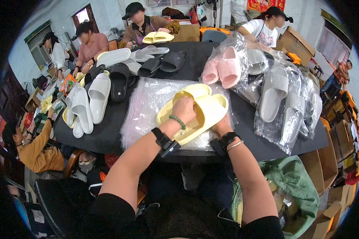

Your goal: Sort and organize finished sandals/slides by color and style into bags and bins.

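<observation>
Both hands grip a pair of yellow slippers [199, 109] lying on a stack of clear bags [147, 103] near the middle of the black worktop [107, 131]. The left hand [184, 110] is closed over the top of the slippers, fingers curled into the strap opening. The right hand [221, 125] holds their near right edge; its fingers are hidden beneath. To the right, clear bags hold grey slippers [273, 93], and farther back a bag holds pink slippers [221, 69]. Loose white slippers [87, 103] and black slippers [121, 79] lie left. Brown cardboard boxes [297, 42] stand far right.
</observation>
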Available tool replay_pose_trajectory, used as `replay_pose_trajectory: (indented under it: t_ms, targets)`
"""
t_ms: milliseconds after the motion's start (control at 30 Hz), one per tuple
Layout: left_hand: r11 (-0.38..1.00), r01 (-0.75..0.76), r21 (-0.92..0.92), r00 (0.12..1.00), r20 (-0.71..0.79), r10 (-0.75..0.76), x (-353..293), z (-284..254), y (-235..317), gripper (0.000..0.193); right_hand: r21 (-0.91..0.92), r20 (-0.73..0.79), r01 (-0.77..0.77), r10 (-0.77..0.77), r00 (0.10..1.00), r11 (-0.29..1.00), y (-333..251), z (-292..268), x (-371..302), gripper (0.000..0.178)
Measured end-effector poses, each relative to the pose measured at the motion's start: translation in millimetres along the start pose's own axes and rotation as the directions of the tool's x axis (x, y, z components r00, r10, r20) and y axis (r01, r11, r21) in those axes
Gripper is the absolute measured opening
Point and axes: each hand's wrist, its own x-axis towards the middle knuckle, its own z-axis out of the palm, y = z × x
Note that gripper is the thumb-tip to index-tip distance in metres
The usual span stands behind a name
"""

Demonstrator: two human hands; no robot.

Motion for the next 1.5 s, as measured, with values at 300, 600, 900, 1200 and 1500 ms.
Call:
replay_pose_trajectory:
  t_ms: [300,600,900,1200,1500]
  targets:
    - [0.976,0.197,0.094,0.977,0.058,-0.203,-5.2,-27.4,-67.6,0.024,-0.072,-0.182,-0.112,0.097,0.978,0.991,9.4,11.2,2.7,0.068]
    - [0.866,0.432,0.25,0.901,-0.067,-0.43,-47.0,-63.3,-165.9,0.024,-0.056,-0.178,-0.094,0.083,0.98,0.994,10.6,11.3,1.7,0.069]
    - [0.829,0.48,0.286,0.876,-0.098,-0.473,-52.0,-61.2,-157.2,0.025,0.03,-0.182,-0.087,0.091,0.979,0.996,19.1,0.9,-3.2,0.072]
    - [0.823,0.476,0.31,0.877,-0.105,-0.468,-57.3,-63.8,-167.4,0.024,-0.279,-0.181,0.209,-0.265,0.947,0.937,-29.8,-21.4,-77.4,0.075]
    - [0.847,0.485,0.216,0.874,-0.157,-0.46,-53.4,-58.5,-162.6,0.023,-0.259,-0.157,0.059,-0.102,0.982,0.964,-21.3,-5.3,-102.8,0.077]
